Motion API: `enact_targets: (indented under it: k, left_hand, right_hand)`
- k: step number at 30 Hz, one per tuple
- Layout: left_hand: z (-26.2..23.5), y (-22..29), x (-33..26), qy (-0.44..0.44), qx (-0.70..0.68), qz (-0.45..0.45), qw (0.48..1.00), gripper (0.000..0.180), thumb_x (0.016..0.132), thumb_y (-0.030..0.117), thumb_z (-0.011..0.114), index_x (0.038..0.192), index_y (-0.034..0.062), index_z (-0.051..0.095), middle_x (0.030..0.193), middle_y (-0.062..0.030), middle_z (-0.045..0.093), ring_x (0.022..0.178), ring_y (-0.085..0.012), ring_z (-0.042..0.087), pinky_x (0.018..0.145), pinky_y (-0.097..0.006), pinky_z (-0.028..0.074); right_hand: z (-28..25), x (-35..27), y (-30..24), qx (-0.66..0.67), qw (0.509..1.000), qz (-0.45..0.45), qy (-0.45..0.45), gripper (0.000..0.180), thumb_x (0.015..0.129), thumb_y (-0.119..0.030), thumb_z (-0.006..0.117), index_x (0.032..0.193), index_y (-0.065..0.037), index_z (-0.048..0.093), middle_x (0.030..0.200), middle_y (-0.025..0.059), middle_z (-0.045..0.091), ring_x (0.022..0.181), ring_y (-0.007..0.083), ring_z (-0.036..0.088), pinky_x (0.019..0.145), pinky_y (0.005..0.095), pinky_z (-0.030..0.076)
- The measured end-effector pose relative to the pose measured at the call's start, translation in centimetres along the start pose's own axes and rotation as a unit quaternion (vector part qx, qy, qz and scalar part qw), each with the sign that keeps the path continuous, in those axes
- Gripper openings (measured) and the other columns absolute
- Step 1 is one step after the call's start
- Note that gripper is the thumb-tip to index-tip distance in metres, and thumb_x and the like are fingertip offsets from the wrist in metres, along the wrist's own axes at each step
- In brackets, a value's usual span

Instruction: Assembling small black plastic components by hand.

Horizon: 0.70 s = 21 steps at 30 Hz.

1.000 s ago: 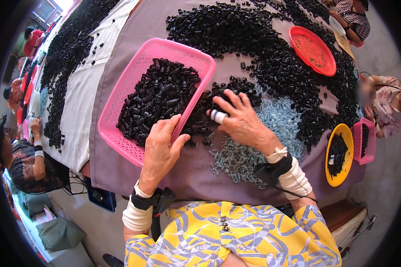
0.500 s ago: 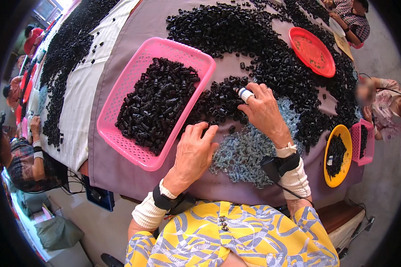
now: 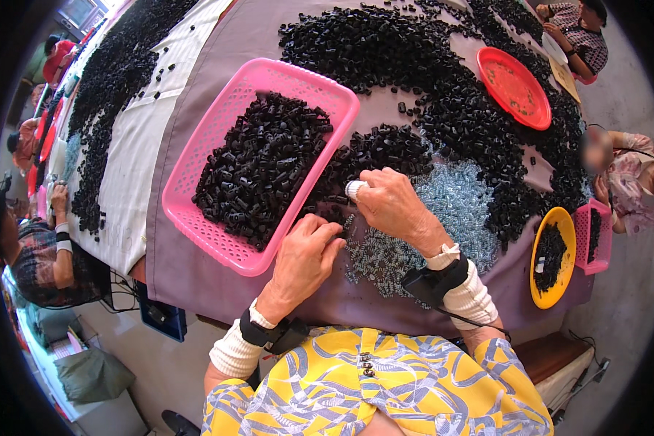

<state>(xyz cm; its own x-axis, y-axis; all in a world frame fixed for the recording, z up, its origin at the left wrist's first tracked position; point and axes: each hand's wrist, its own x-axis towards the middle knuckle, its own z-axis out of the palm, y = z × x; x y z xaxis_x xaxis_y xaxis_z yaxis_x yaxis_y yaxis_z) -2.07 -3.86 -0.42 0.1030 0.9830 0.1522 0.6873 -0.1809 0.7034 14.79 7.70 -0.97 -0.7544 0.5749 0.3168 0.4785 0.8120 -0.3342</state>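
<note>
My left hand (image 3: 303,260) is beside the lower right edge of a pink perforated basket (image 3: 196,231) full of small black plastic pieces (image 3: 258,163). Its fingers are bent and drawn together; whatever they may pinch is too small or hidden to name. A little farther off, my right hand (image 3: 394,206) has curled fingers pointing left, with white wrapping on one finger. It hovers by the near edge of a loose heap of black pieces (image 3: 389,149), and its grip is hidden from view. Below and right of that hand spreads a pile of small silvery metal springs (image 3: 458,200).
Large heaps of black pieces cover the far table. A red tray (image 3: 514,89) stands at the far right, and a yellow tray (image 3: 568,280) with black bits lies near the right edge beside a small pink basket (image 3: 602,266). Other people sit around the tables.
My right hand has moved toward me and left from the black heap, its fingers curling in. My left hand's fingers have drawn closer together.
</note>
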Motion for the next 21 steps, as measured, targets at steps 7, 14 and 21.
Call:
enact_targets:
  k: [7,14,21]
  left_hand:
    - [0.2,-1.1,-0.5,-0.051,-0.072,-0.034,0.995,0.024,0.080,0.010,0.070,0.101,0.0000,0.064,0.085,-0.0131,0.062,0.064,-0.0230,0.062,0.059,-0.032,0.049]
    - [0.7,-0.9,1.0,-0.013,-0.058,-0.034,0.998,0.028,0.080,0.010,0.070,0.105,-0.0003,0.064,0.088,-0.0137,0.063,0.066,-0.0220,0.063,0.060,-0.031,0.049]
    - [0.8,-0.2,1.9,-0.037,-0.228,-0.105,0.967,0.025,0.084,0.010,0.068,0.106,-0.0013,0.064,0.090,-0.0070,0.065,0.074,-0.0115,0.062,0.066,-0.024,0.051]
  right_hand:
    - [-2.2,-1.7,1.8,-0.010,0.998,0.066,-0.002,0.007,0.075,-0.009,0.063,0.073,-0.005,0.058,0.071,0.0106,0.053,0.068,0.0319,0.057,0.059,0.0410,0.046]
    - [-2.7,-3.3,1.4,-0.010,0.992,0.070,-0.102,0.002,0.075,-0.008,0.060,0.075,-0.007,0.059,0.075,0.0103,0.056,0.072,0.0306,0.060,0.062,0.0416,0.047]
    - [-2.1,-3.2,1.7,0.000,0.995,0.044,-0.086,0.010,0.074,-0.011,0.066,0.079,-0.006,0.059,0.079,0.0091,0.058,0.075,0.0285,0.060,0.069,0.0389,0.044]
